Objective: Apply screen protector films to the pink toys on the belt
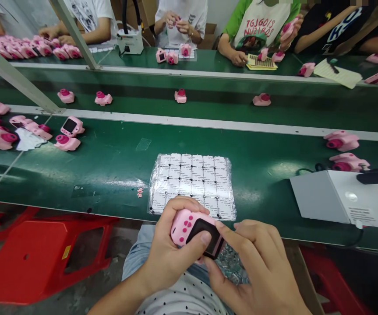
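A pink toy camera (182,226) is held above my lap, its dark screen and small magenta buttons facing up. My left hand (172,249) wraps round its left end, with the thumb lying across the screen. At the other end, the index finger and thumb of my right hand (251,258) grip the camera near the screen's edge. Whether a thin film lies under those fingertips I cannot make out. Just beyond my hands, a plastic-wrapped sheet of white printed labels (192,181) lies flat on the green bench (110,170).
Pink toy cameras (67,142) stand at left, and more (341,141) at right behind a grey-white device (340,197). Several ride the middle belt (215,103). Co-workers (182,22) sit opposite. A red stool (21,258) is at lower left; a metal post (18,74) rises there.
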`<state>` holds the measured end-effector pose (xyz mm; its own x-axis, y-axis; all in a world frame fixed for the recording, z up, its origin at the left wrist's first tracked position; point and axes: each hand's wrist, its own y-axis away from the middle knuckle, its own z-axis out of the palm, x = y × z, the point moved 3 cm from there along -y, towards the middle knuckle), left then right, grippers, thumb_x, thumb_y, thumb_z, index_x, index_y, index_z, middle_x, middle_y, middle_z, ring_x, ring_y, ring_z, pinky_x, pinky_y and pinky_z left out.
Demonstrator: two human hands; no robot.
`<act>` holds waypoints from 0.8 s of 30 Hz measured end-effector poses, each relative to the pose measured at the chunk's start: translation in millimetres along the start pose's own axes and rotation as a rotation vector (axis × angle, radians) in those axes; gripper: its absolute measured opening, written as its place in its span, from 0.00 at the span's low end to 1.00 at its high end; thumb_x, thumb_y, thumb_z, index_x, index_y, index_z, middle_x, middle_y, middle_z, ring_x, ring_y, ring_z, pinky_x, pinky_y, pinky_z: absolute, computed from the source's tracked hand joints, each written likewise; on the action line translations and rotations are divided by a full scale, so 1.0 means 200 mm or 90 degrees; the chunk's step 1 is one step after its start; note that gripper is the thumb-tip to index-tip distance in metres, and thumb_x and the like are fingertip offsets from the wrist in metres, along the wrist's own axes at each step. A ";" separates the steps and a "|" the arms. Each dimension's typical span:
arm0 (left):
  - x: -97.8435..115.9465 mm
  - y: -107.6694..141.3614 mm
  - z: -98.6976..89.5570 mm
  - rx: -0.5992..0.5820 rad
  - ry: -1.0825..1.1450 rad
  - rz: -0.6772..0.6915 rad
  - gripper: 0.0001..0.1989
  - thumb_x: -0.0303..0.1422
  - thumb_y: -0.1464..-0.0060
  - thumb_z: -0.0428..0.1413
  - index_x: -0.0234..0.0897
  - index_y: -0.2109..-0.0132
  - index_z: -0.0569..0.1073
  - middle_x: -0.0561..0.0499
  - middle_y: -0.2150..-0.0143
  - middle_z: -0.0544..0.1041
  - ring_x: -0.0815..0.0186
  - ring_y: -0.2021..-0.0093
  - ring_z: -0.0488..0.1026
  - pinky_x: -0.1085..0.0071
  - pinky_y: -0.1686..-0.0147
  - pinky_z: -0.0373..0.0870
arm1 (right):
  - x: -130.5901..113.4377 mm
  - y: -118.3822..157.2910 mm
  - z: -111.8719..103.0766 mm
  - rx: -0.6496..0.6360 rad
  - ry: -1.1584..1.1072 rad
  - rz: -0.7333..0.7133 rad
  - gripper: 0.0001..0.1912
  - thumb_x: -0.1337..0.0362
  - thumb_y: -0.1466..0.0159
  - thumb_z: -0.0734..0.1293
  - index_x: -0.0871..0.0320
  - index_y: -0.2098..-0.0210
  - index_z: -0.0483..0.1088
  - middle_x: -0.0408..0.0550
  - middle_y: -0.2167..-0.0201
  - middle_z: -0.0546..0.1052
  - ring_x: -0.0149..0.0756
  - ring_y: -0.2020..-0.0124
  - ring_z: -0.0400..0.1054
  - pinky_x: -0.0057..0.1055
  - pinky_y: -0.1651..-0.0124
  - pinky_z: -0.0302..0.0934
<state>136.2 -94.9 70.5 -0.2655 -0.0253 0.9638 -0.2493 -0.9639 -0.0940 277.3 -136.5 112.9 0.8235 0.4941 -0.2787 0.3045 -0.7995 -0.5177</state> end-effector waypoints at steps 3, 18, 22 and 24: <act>0.00 0.00 0.00 0.001 -0.008 0.003 0.13 0.28 0.45 0.59 0.46 0.54 0.69 0.51 0.57 0.71 0.63 0.54 0.71 0.65 0.53 0.70 | 0.00 0.01 0.02 0.001 -0.020 0.013 0.12 0.67 0.38 0.65 0.68 0.56 0.67 0.50 0.68 0.65 0.38 0.63 0.60 0.34 0.64 0.62; -0.10 0.02 0.00 0.079 0.125 -0.002 0.11 0.30 0.43 0.59 0.45 0.53 0.67 0.51 0.55 0.68 0.62 0.52 0.70 0.63 0.49 0.69 | 0.06 0.12 0.22 -0.058 -0.610 0.347 0.34 0.50 0.37 0.68 0.46 0.35 0.54 0.53 0.36 0.61 0.45 0.37 0.59 0.41 0.43 0.65; -0.11 0.05 0.02 0.111 0.061 0.053 0.10 0.31 0.43 0.59 0.44 0.55 0.68 0.51 0.56 0.68 0.65 0.53 0.68 0.69 0.52 0.68 | 0.07 0.11 0.31 -0.038 -0.932 0.531 0.14 0.52 0.34 0.65 0.48 0.51 0.73 0.48 0.37 0.66 0.44 0.36 0.59 0.42 0.40 0.62; -0.12 0.06 0.03 0.120 0.004 0.084 0.09 0.31 0.41 0.57 0.45 0.54 0.69 0.51 0.56 0.69 0.66 0.53 0.68 0.71 0.53 0.68 | 0.08 0.09 0.34 -0.001 -0.960 0.588 0.14 0.51 0.33 0.64 0.51 0.58 0.76 0.49 0.41 0.70 0.44 0.38 0.62 0.42 0.41 0.61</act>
<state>145.7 -107.4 47.2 -0.2906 -0.1535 0.9445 -0.0340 -0.9848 -0.1705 264.4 -119.6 44.3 -0.4051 -0.2218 -0.8870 0.0403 -0.9735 0.2250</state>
